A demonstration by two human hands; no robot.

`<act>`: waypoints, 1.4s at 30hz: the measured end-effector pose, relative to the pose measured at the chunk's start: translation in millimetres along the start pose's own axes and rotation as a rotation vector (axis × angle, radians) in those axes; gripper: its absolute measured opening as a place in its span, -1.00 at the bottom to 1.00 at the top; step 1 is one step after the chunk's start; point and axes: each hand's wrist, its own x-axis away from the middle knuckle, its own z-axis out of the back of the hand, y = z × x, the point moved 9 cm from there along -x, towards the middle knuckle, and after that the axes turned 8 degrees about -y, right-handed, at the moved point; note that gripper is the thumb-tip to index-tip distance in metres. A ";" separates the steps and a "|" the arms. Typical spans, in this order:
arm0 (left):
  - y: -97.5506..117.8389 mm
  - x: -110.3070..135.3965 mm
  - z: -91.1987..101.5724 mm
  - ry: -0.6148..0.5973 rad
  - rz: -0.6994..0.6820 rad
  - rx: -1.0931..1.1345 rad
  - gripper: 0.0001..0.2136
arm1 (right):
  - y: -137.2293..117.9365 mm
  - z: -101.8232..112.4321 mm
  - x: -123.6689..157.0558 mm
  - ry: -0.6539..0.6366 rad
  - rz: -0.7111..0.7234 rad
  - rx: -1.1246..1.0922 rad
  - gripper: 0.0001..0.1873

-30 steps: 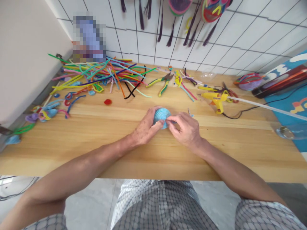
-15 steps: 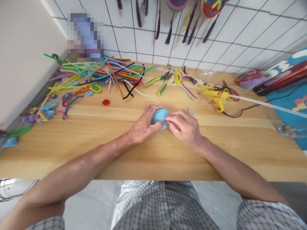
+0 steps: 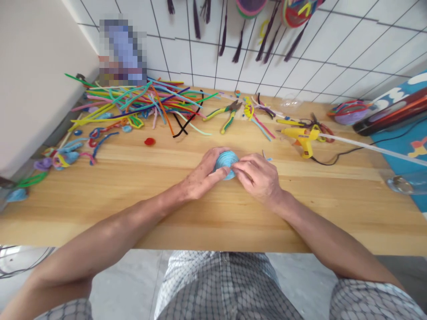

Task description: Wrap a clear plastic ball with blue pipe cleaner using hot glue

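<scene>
A light blue coiled disc (image 3: 227, 159), wound in rings that look like pipe cleaner, is held just above or on the wooden table. My left hand (image 3: 207, 174) is closed around its left side, with the thumb pressed across the front. At the disc's right edge my right hand (image 3: 258, 178) pinches with thumb and forefinger. Those fingertips touch the rim, and whether they grip the rim itself or a loose end is too small to tell. Small blue scraps (image 3: 267, 157) lie just behind my right hand.
Loose pipe cleaners (image 3: 133, 100) are heaped at the back left. Green-and-yellow pliers (image 3: 227, 116) lie behind my hands. On the right are a yellow glue gun (image 3: 304, 138) with its cord, scissors (image 3: 325, 129) and a clear container (image 3: 402, 183). A red cap-like piece (image 3: 150, 141) sits left.
The whole view has shifted slightly, with the table's things a little further right. Both hands keep nearly the same hold on the blue disc.
</scene>
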 end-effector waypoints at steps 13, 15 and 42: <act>-9.4 -0.8 10.8 0.140 0.071 0.008 -0.55 | 2.8 5.1 -1.3 0.046 0.004 -0.070 -0.82; -10.7 0.3 10.2 0.163 0.068 -0.003 -0.54 | 3.1 6.1 -1.2 0.061 0.006 -0.052 -0.80; 4.8 -0.1 7.9 0.166 -0.109 -0.154 -0.65 | -1.1 6.8 -0.1 0.060 -0.006 -0.024 -0.81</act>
